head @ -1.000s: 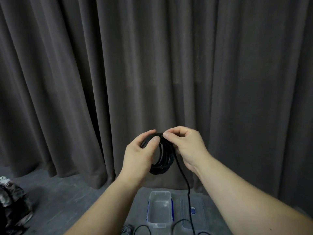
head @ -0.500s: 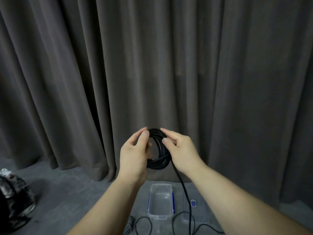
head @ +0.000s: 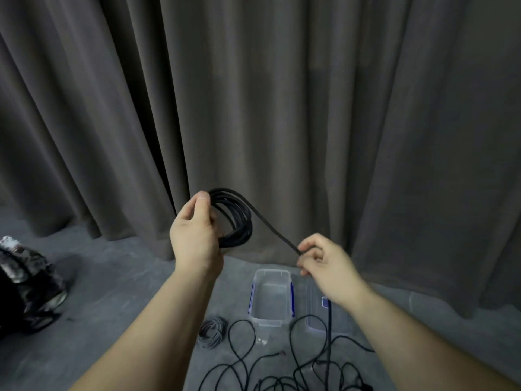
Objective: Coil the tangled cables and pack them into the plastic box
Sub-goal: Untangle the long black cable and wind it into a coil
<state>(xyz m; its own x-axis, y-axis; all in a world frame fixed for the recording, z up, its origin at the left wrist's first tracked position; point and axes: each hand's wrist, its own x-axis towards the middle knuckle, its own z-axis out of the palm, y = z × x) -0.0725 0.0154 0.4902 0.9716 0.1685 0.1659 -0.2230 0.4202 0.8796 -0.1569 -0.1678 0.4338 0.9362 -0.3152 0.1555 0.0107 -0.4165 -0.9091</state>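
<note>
At the far left, a dark bundle (head: pixel 26 286) with a pale crumpled top is lying on the grey floor (head: pixel 118 280), in front of a grey curtain (head: pixel 282 108) that is hanging across the whole background.

The left hand (head: pixel 194 235) is holding a black coiled cable (head: pixel 235 218) up in the air, its thumb and fingers curling round the left side of the loops, so the coil is standing roughly upright just to the right of the palm. One strand is running from the top of the coil down and to the right, reaching the right hand (head: pixel 327 263), which is pinching it between thumb and fingers. The two hands are held apart, with the taut strand spanning the gap between them.

Below the hands, a small grey coiled cable (head: pixel 212 332) is lying on the floor. Just to its right, the clear plastic box (head: pixel 271 299) with blue clips is sitting open, and its lid (head: pixel 324 314) is resting beside it, partly hidden by the right wrist. From under the right hand the black cable is dropping down across the lid into a loose tangle of black cable (head: pixel 282 365) that is sprawling over the floor in front of the box.
</note>
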